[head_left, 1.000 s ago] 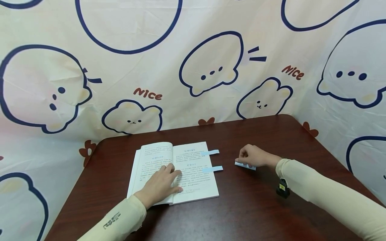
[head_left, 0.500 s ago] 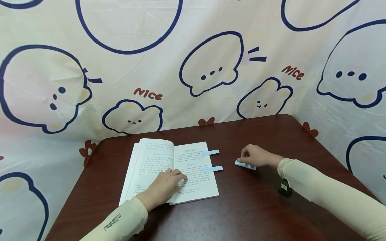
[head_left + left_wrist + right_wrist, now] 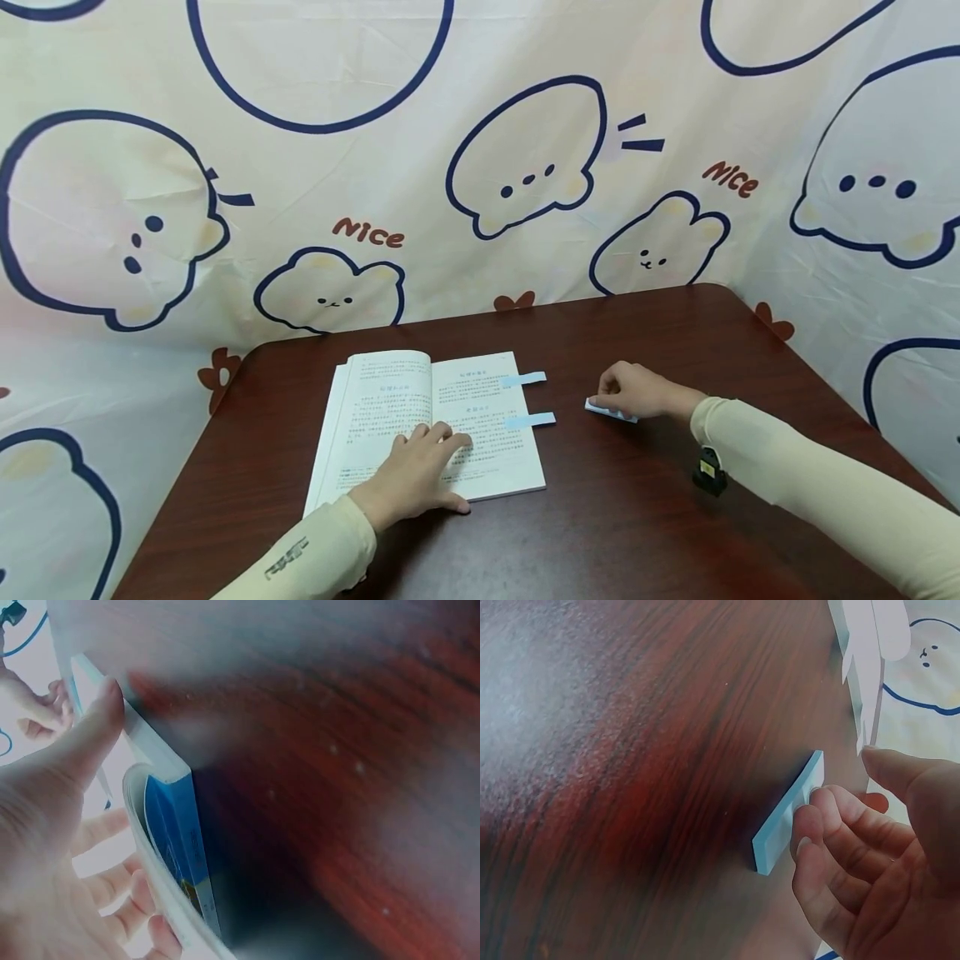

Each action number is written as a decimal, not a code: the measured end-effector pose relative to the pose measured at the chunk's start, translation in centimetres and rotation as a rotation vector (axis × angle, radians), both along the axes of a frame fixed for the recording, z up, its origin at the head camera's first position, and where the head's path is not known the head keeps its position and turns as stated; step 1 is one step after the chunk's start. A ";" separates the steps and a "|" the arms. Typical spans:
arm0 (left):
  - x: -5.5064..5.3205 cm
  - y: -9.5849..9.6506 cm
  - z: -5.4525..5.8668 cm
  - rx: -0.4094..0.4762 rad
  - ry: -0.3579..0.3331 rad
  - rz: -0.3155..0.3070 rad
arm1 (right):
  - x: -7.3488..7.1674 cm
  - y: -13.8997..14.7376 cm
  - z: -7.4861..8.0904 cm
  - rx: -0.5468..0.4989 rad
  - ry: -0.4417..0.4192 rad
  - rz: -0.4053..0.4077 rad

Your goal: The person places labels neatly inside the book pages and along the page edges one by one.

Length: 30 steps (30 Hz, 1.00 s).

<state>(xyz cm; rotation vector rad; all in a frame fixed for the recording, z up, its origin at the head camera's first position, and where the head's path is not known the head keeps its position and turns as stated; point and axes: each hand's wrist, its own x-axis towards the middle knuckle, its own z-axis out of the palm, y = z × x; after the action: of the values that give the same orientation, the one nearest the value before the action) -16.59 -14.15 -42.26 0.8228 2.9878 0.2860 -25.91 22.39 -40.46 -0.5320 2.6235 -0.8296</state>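
Note:
An open book (image 3: 472, 417) with printed pages lies on the dark wooden table. My left hand (image 3: 416, 467) rests across its lower middle, fingers spread over the right page and thumb at the bottom edge. In the left wrist view, the book's blue cover (image 3: 172, 825) shows below a bowed stack of pages. Two pale blue sticky tabs, an upper tab (image 3: 528, 379) and a lower tab (image 3: 536, 420), stick out past the right page. Right of the book, my right hand (image 3: 633, 390) touches a small light blue sticky-note pad (image 3: 787, 817) with bent fingertips; thumb and forefinger stand apart from it.
The wooden table (image 3: 600, 525) extends around the book and pad. Behind it and at both sides hangs a pale cloth (image 3: 465, 275) with cartoon drawings. A small black device (image 3: 707, 472) is at the right wrist.
The left-hand pages dipped lower, then rose partway back. My left hand has slid right and spread, its thumb now at the book's bottom edge. The right hand has barely shifted on the pad.

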 end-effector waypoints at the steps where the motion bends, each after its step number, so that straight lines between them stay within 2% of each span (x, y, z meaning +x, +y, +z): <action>1: 0.0 0.0 0.0 0.001 -0.003 0.001 | 0.0 0.0 -0.1 0.002 0.003 -0.001; 10: 0.0 -0.4 0.6 -0.002 -0.093 -0.051 | 0.1 0.2 0.0 0.016 -0.003 -0.007; 13: 0.2 -0.3 0.7 -0.013 -0.092 -0.047 | 0.2 0.3 -0.1 0.019 0.000 0.000; 17: 0.6 0.6 0.6 -0.028 -0.011 0.011 | 0.2 0.3 0.0 0.026 0.005 0.017; 24: 1.2 2.1 -0.4 -0.030 0.271 0.111 | 0.0 -0.1 0.5 0.028 0.022 0.027; 26: 1.1 2.2 -0.6 -0.013 0.299 0.138 | 0.0 -0.2 0.6 0.032 0.019 0.022; 30: 0.7 2.0 -0.8 0.045 0.281 0.163 | 0.1 -0.2 0.6 0.045 0.007 0.006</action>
<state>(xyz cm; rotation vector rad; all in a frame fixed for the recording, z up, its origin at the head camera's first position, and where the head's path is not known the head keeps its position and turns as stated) -15.86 -12.18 -43.02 0.6752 3.3306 0.2628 -25.80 22.22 -39.89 -0.5314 2.6384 -0.7656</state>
